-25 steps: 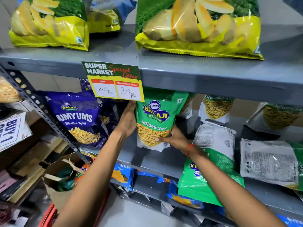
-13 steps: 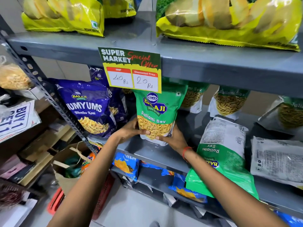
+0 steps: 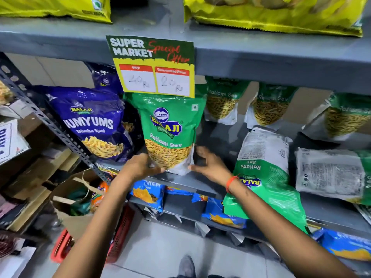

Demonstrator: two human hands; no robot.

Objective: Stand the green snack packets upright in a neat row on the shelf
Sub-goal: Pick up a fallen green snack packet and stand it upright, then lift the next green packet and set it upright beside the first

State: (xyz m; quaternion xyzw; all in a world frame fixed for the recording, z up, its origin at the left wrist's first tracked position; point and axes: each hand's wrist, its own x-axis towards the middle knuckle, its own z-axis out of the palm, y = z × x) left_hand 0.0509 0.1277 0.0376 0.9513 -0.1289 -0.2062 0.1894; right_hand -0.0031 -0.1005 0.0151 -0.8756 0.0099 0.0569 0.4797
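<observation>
Both forearms reached up and forward from the bottom of the view to the middle shelf (image 3: pixel 180 182). The left hand (image 3: pixel 140 167) curled under the lower left corner of the front green packet (image 3: pixel 170 133), its fingers wrapped onto the packet's base, so it gripped that corner. The right hand (image 3: pixel 208 165) sat at the packet's lower right corner with fingers spread loose and blurred; its thumb tip touched or nearly touched the white base, and whether it held anything could not be told. A red thread band (image 3: pixel 230 182) circled the right wrist.

The front green packet stood upright at the shelf's front edge, long axis vertical, printed face toward the camera, top tucked behind the price sign (image 3: pixel 152 65) (which hung from the shelf above). A blue packet (image 3: pixel 94 125) stood just beside it on the left. To the right, a second green packet (image 3: pixel 263 173) lay flat, back side up, its long axis running front to back and its lower end overhanging the shelf edge. Another flat green packet (image 3: pixel 331 173) lay beyond it, and three more green packets (image 3: pixel 222 101) stood at the rear of the shelf.
</observation>
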